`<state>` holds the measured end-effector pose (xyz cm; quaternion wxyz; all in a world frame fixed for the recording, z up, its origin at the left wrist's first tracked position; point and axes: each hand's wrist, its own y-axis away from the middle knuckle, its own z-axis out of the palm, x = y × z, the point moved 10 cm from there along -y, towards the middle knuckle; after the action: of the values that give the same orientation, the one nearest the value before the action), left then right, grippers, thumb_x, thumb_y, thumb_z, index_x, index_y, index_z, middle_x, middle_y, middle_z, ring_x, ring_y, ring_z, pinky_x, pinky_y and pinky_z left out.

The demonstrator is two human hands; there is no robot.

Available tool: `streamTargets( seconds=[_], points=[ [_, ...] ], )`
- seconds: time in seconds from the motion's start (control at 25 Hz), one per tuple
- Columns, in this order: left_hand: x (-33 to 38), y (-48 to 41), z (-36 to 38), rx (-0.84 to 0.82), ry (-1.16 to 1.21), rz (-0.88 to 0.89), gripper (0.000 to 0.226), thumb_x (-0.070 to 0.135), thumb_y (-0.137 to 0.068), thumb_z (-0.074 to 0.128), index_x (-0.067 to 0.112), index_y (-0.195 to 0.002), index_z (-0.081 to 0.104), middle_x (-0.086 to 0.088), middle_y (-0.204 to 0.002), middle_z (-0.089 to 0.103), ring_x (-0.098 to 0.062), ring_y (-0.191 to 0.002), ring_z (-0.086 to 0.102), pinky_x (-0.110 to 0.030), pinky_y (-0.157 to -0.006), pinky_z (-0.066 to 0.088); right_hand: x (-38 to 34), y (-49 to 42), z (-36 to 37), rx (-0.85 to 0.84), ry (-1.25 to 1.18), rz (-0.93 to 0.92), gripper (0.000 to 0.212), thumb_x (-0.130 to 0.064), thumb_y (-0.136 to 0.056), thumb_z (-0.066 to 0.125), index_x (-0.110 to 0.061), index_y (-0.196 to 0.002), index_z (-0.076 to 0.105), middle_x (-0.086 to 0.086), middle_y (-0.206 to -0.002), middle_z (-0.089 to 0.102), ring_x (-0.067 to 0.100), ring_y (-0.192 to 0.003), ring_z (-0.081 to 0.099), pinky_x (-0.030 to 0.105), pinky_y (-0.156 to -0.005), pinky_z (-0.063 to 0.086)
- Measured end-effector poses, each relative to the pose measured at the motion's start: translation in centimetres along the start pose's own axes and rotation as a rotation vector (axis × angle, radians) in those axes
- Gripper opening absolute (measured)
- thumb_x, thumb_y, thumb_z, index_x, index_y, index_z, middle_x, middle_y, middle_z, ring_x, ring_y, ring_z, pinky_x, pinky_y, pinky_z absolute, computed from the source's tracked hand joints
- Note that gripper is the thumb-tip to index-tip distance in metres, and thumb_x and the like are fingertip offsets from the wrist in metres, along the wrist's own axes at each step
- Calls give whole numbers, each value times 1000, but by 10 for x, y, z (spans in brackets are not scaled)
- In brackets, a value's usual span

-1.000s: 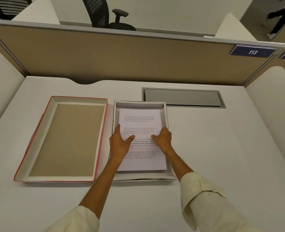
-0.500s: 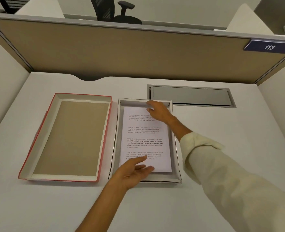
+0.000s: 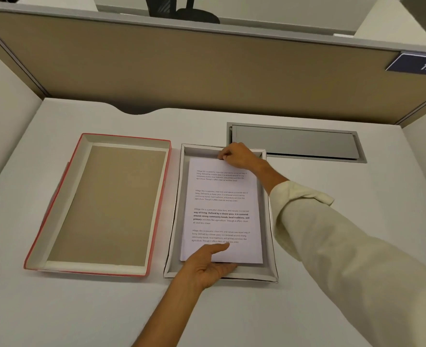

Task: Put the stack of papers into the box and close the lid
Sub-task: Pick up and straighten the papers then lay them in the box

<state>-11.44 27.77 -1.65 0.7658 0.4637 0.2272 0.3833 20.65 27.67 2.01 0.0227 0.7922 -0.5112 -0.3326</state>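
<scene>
The white stack of papers (image 3: pixel 222 204), printed with text, lies flat inside the shallow grey box (image 3: pixel 175 221) at the middle of the desk. My left hand (image 3: pixel 206 266) grips the stack's near edge, thumb on top and fingers along the edge beneath. At the far edge my right hand (image 3: pixel 239 156) has its fingers curled over the stack's top right corner, against the box's far wall. The red-edged lid (image 3: pixel 106 206) lies upside down just left of the box, its brown inside facing up.
A grey metal cable hatch (image 3: pixel 294 142) is set into the desk behind and right of the box. A tan partition (image 3: pixel 206 71) with a "113" plate (image 3: pixel 422 65) closes the back, and white side panels flank the desk.
A second ago both hands pressed on the middle of the stack. The right hand went to the far edge and the left hand to the near edge, where its fingers now close on it.
</scene>
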Motion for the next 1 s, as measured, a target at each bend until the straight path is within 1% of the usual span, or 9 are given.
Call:
streamTargets(
  seconds=[0.12,0.28,0.4,0.56,0.72,0.88,0.96,1.0],
  points=[
    [0,-3,-1,16,1,5,35,-17,-81,64,10,-103,62,-26,-112,64,-49,-115,58,-62,-92,51,1,0,2,10,1,-10,29,-3,-96,49,-3,-116,70,14,-124,67,29,-114,61,37,-105,45],
    [2,-6,-4,24,-30,3,37,-18,-80,63,10,-103,61,-25,-115,64,-49,-114,58,-61,-95,50,2,0,4,12,-1,-2,30,-4,-96,49,-4,-118,68,14,-124,67,30,-114,61,36,-105,44],
    [3,-8,-4,13,-28,-4,38,-18,-80,63,12,-104,60,-25,-113,63,-49,-111,58,-62,-93,51,2,2,5,26,1,2,30,-5,-96,49,-5,-120,68,14,-125,66,30,-114,61,35,-104,44],
    [3,-10,-8,19,-43,1,42,-18,-80,64,13,-109,59,-25,-117,62,-50,-114,56,-62,-98,48,3,4,6,35,7,4,30,-7,-96,50,-6,-121,67,13,-126,66,30,-114,61,35,-103,45],
    [2,-7,-8,7,-54,0,44,-18,-79,65,11,-112,60,-27,-119,63,-50,-115,57,-61,-99,47,0,6,6,21,25,-7,31,-7,-97,49,-6,-122,67,13,-127,65,30,-114,60,34,-101,45],
    [4,3,-7,-51,-125,3,44,-17,-80,65,11,-114,60,-29,-125,61,-51,-118,55,-61,-103,44,-4,8,5,-18,54,-29,31,-9,-97,47,-5,-123,65,14,-127,65,31,-115,60,35,-101,45],
    [6,15,-6,-105,-199,14,45,-14,-79,68,10,-117,60,-31,-123,64,-50,-116,58,-59,-101,47,-8,11,-1,11,58,-41,32,-10,-98,47,-6,-127,62,14,-130,63,31,-119,58,37,-104,43],
    [10,23,-8,-120,-265,39,46,-11,-79,71,8,-119,59,-30,-119,66,-48,-114,62,-56,-98,50,-11,14,-6,41,40,-45,33,-11,-99,48,-7,-129,60,14,-132,62,31,-122,56,37,-106,43]
  ],
)
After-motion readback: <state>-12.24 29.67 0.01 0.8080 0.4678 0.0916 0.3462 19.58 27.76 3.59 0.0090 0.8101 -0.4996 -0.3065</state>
